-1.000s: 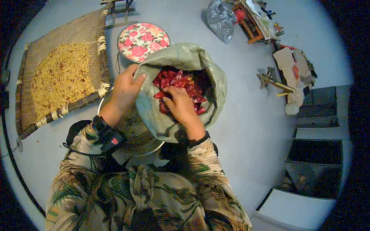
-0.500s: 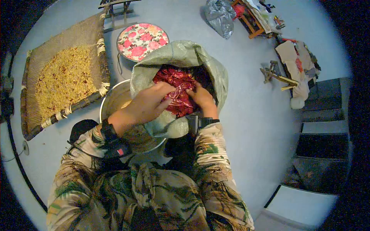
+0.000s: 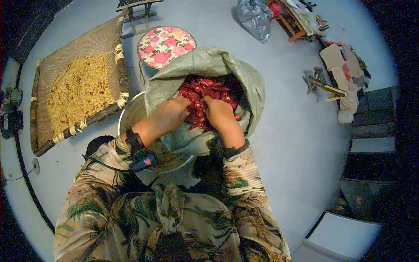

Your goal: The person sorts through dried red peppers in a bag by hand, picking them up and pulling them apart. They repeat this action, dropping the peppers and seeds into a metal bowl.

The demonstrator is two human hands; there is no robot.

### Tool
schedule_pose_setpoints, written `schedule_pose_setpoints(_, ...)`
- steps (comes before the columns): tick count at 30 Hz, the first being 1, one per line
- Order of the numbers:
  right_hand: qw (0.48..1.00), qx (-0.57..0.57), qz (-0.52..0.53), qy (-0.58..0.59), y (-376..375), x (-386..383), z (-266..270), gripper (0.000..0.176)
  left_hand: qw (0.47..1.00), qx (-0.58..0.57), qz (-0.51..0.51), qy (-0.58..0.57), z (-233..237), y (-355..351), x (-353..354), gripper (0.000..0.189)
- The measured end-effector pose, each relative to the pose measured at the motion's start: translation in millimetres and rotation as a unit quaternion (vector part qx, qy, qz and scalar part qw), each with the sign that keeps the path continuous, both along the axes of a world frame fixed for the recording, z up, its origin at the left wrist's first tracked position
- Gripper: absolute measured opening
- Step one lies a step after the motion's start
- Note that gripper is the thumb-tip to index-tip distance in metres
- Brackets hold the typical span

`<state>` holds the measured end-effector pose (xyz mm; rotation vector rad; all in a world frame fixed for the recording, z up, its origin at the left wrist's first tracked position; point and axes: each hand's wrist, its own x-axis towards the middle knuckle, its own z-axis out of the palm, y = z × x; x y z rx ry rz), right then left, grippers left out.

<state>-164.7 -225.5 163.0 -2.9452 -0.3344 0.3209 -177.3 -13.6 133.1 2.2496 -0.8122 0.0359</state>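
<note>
Dried red chili peppers (image 3: 198,94) fill the mouth of a pale green woven sack (image 3: 187,65), whose rim is folded outward. My left hand (image 3: 168,114) is at the left side of the peppers, its fingers curled in against them and slightly blurred. From the right, my right hand (image 3: 219,114) reaches into the sack with thumb and fingers closed on some peppers. Which peppers each hand grips is partly hidden by the fingers. Under the sack's left side stands a wide, light-coloured metal basin (image 3: 126,114), mostly covered by the sack and my left arm.
A framed woven tray (image 3: 78,126) at left holds yellow grains with reddish bits. Behind the sack is a round stool with a floral top (image 3: 166,46). A grey plastic bag (image 3: 254,22), a small wooden stool (image 3: 322,83) and cloth-covered furniture (image 3: 338,70) stand farther right.
My right hand has moved left and deeper over the peppers, its fingers closing. My left hand has drawn slightly back to the left. The whole view has shifted a little.
</note>
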Motion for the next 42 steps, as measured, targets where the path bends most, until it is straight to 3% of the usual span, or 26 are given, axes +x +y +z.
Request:
schedule_pose_setpoints(4,0.997,0.054,-0.018,-0.043,-1,-3,19,0.032,0.997,-0.065,0.038,-0.033,9,-4,2,0.027)
schedule_pose_setpoints(10,0.974,0.205,-0.045,-0.090,-6,-1,35,0.037,0.953,-0.188,0.088,0.220,35,-6,10,0.037)
schedule_pose_setpoints(16,0.960,0.263,-0.020,-0.098,-2,2,33,0.037,0.944,-0.286,0.070,0.148,37,-8,11,0.040)
schedule_pose_setpoints(19,0.961,0.264,-0.004,-0.083,6,-1,42,0.037,0.930,-0.322,0.059,0.167,39,-8,11,0.040)
schedule_pose_setpoints(25,0.951,0.309,-0.014,-0.019,15,-2,43,0.037,0.964,-0.238,0.083,0.082,39,-2,14,0.039)
schedule_pose_setpoints(31,0.941,0.339,0.007,-0.018,23,-1,47,0.039,0.950,-0.283,0.084,0.102,38,-2,15,0.038)
schedule_pose_setpoints(34,0.954,0.298,0.009,-0.042,26,-2,50,0.040,0.915,-0.336,0.081,0.208,35,-5,13,0.045)
schedule_pose_setpoints(39,0.958,0.274,0.035,-0.083,31,-3,45,0.043,0.928,-0.303,0.120,0.177,32,-7,13,0.049)
schedule_pose_setpoints(42,0.940,0.338,0.021,-0.053,34,-2,42,0.044,0.917,-0.324,0.129,0.197,30,-4,16,0.047)
